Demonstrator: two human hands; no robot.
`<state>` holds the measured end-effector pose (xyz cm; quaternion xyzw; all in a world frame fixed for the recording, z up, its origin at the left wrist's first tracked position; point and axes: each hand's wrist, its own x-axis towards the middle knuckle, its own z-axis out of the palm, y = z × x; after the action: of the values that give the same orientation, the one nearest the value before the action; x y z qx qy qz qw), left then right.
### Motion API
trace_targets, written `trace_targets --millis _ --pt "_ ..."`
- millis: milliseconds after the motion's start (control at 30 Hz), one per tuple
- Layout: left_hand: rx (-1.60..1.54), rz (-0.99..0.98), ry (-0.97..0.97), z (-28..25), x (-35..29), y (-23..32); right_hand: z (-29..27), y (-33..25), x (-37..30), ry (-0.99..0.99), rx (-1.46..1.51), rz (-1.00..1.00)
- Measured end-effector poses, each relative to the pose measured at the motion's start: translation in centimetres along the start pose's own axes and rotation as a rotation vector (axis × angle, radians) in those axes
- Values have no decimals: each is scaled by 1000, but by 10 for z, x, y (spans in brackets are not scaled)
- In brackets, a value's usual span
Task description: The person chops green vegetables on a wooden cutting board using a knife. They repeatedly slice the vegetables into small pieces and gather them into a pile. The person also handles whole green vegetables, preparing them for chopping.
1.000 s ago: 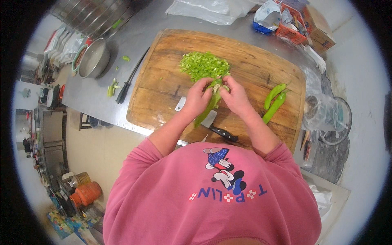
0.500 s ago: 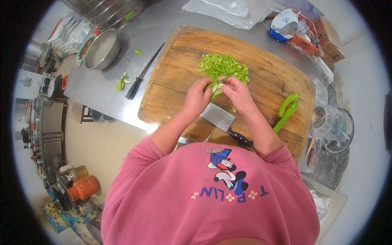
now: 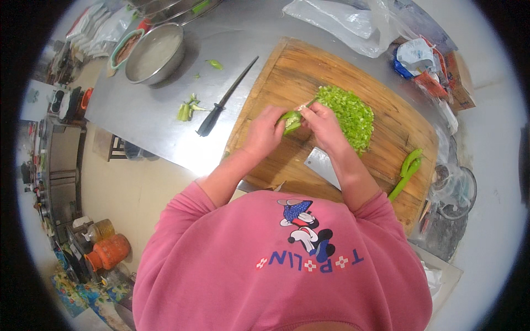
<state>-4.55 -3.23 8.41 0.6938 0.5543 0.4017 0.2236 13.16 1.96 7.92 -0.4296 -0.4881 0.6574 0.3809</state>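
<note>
Over the wooden cutting board (image 3: 279, 69), my left hand (image 3: 264, 132) is closed on a split green pepper (image 3: 291, 122), its pale inside showing. Close beside it, my right hand (image 3: 324, 126) pinches the pepper's stem and seed core (image 3: 303, 107), with whitish seeds visible at the fingertips. A heap of chopped green pepper (image 3: 350, 118) lies on the board just beyond the right hand. Below the right wrist rests a cleaver (image 3: 321, 164) lying flat; my forearm and sleeve hide its handle. Two long whole green peppers (image 3: 406, 179) lie at the board's right side.
Left of the board, a black-handled honing steel (image 3: 222, 103) lies on the metal table (image 3: 149, 118) beside cut pepper stem ends (image 3: 189, 108). A metal bowl (image 3: 155, 58) stands farther back. Clear plastic bags (image 3: 342, 22) lie behind the board, and a box (image 3: 458, 83) stands back right.
My view has swung left. Both hands have shifted toward the board's left side, away from the chopped heap. The seed core now shows at my right fingertips, apart from the pepper's flesh.
</note>
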Motion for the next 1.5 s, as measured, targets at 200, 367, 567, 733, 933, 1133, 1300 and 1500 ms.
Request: trace_targets --millis 200,367,567,733,933,1133,1300,1500 --pt "-101 -41 38 -35 4 -39 40 13 34 -98 19 -17" --pt "-175 -115 34 -44 6 -62 55 22 48 -122 43 27" --pt "-131 -102 98 -43 10 -77 68 24 59 -48 167 108" --pt "-172 -64 128 -41 11 -85 69 32 69 -89 472 160" --pt "-229 -147 143 -36 11 -99 67 41 90 -78 444 267" --pt "-303 -359 171 -43 16 -103 93 42 105 -12 553 152" --pt "-370 -410 204 -46 19 -113 111 40 118 26 639 92" --pt "-550 -839 224 -43 5 -134 101 12 146 56 371 60"
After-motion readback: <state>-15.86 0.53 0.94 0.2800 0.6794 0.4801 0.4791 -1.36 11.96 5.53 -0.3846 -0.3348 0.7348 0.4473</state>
